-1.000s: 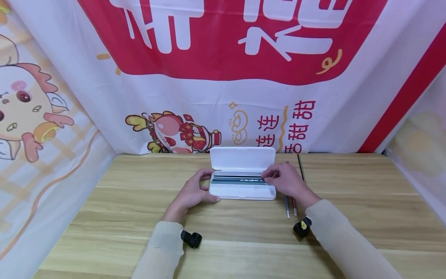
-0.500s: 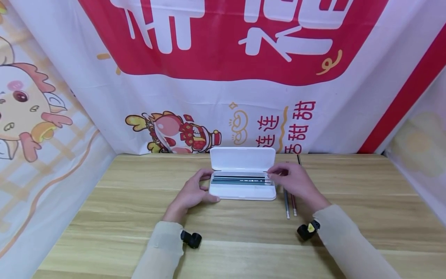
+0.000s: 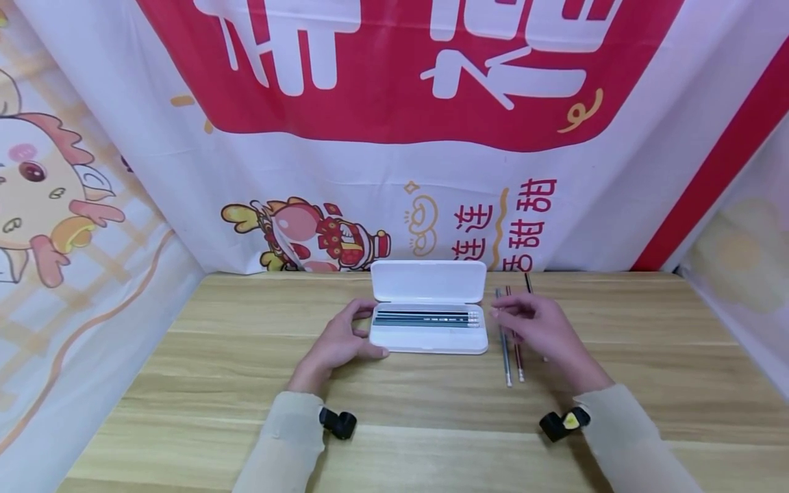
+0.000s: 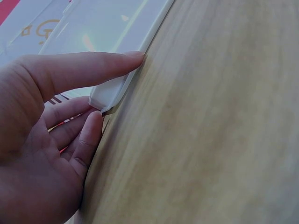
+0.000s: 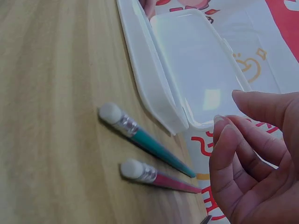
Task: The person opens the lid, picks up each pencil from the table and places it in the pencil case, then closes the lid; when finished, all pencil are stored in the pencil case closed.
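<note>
A white pencil case [image 3: 425, 340] lies with its lid [image 3: 428, 282] raised at the back of the table. Several dark green pencils [image 3: 419, 319] lie side by side in it, eraser ends to the right. My left hand [image 3: 342, 337] holds the case's left end, thumb [image 4: 112, 65] on the front edge and fingers around the corner. Right of the case, my right hand [image 3: 536, 325] hovers above the loose pencils with bent fingers and nothing between them; in the right wrist view its thumb is apart from the fingertips. Below it lie a teal pencil [image 5: 154, 148] and a red pencil [image 5: 173, 183].
A dark pencil [image 3: 528, 282] lies farther right, partly hidden by the right hand. The wooden table [image 3: 431, 411] ends at a printed white and red cloth [image 3: 345, 157] just behind the case. More cloth hangs at both sides.
My right hand has let go of the pencil in the case and moved right, off the case and over the loose pencils. My left hand has stayed in place.
</note>
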Demonstrator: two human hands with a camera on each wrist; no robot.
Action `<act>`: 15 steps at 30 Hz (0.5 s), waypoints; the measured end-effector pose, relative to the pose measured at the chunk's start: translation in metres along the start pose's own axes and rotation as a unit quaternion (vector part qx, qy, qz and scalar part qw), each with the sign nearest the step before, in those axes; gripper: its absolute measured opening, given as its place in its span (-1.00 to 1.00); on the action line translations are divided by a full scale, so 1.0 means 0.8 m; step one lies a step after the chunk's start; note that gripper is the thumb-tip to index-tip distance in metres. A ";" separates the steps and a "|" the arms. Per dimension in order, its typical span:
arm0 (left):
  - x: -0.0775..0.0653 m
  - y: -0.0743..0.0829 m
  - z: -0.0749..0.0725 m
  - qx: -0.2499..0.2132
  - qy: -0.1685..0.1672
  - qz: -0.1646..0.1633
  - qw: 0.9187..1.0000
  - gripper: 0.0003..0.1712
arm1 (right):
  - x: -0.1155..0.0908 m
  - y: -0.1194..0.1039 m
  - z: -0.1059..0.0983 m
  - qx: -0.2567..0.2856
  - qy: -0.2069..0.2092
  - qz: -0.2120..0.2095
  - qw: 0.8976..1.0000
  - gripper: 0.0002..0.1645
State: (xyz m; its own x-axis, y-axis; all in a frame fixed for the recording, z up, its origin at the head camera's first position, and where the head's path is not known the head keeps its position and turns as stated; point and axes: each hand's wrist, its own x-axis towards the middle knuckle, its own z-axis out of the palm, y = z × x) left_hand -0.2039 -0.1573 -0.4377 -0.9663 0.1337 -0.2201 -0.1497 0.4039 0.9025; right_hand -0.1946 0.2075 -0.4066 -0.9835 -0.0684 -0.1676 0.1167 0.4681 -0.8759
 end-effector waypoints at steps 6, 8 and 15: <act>-0.001 0.001 0.001 0.001 0.002 -0.002 1.000 0.04 | -0.006 0.013 -0.004 0.020 0.006 0.009 1.000 -0.49; -0.001 0.001 0.001 0.003 0.002 -0.004 1.000 0.04 | -0.009 0.017 -0.005 0.029 0.009 0.007 1.000 -0.48; 0.000 0.000 0.001 0.009 0.004 -0.003 1.000 0.03 | -0.019 0.026 -0.010 0.034 0.013 0.030 0.999 -0.43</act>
State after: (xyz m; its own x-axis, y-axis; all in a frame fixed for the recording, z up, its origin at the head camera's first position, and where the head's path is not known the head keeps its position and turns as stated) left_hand -0.2033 -0.1566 -0.4381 -0.9669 0.1245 -0.2226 -0.1517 0.4208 0.8944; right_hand -0.1781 0.2254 -0.4187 -0.9776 -0.0180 -0.2097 0.1840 0.4103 -0.8932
